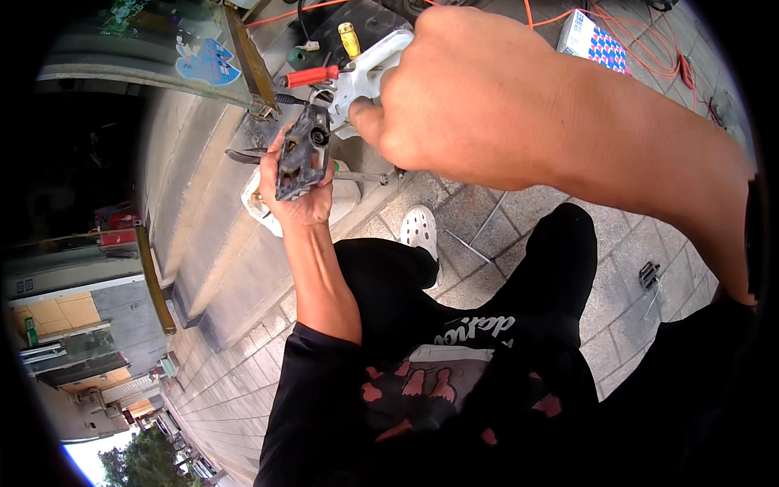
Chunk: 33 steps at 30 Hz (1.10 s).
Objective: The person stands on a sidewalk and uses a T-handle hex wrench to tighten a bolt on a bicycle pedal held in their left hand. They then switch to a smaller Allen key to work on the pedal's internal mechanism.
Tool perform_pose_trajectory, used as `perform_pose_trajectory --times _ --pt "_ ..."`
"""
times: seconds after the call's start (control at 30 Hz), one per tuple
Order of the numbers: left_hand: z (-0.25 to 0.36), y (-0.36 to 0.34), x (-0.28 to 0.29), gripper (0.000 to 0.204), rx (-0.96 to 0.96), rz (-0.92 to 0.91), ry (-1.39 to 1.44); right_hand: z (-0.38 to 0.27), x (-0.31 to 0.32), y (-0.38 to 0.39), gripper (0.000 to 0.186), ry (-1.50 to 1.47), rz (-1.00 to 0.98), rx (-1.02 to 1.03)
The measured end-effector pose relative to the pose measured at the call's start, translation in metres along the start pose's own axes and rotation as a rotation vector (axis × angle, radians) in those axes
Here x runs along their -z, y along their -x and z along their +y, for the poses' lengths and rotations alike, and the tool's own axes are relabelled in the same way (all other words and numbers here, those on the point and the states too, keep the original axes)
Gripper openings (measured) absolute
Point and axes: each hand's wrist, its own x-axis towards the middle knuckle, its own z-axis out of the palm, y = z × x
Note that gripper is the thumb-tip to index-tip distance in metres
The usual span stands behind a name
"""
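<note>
My left hand [302, 203] is closed around a dark, scuffed, open-framed bicycle pedal [302, 158], which stands tilted with a round hole facing up near its far end. Just right of the pedal, my right hand [454, 93] is curled, thumb against the fingers. The back of that hand hides whatever it may be pinching. A metal rod-like tool [361, 176] sticks out to the right beside my left hand. Past the pedal, a red-handled screwdriver [311, 77] and a yellow-handled tool [349, 39] lie at a white plastic tray [380, 69], partly covered by my right hand.
A white container [347, 193] stands behind my left hand, against stone steps [203, 203]. On the paving lie a thin T-shaped metal tool [480, 231] and another small dark pedal-like part [649, 274]. A patterned box [592, 42] and orange cord [649, 36] are at far right.
</note>
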Motion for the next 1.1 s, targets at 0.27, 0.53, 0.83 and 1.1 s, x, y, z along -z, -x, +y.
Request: perform_pose_trajectory --times 0.27,0.53,0.83,1.1 --pt "-0.012 0.005 -0.048 0.049 -0.169 0.404 -0.257 0.027 -0.043 0.018 0.029 -0.982 0.33 -0.446" --pt "-0.044 0.0 -0.088 0.047 -0.132 0.168 -0.554 -0.059 -0.111 -0.003 0.044 -2.143 0.274 -0.851" --pt "-0.044 0.003 -0.093 0.076 0.067 0.096 -0.585 -0.064 -0.128 0.01 0.038 -2.3 0.319 -0.848" --pt "-0.058 0.0 -0.072 0.071 0.1 0.156 -0.63 -0.055 -0.136 0.013 0.042 -2.223 0.323 -0.824"
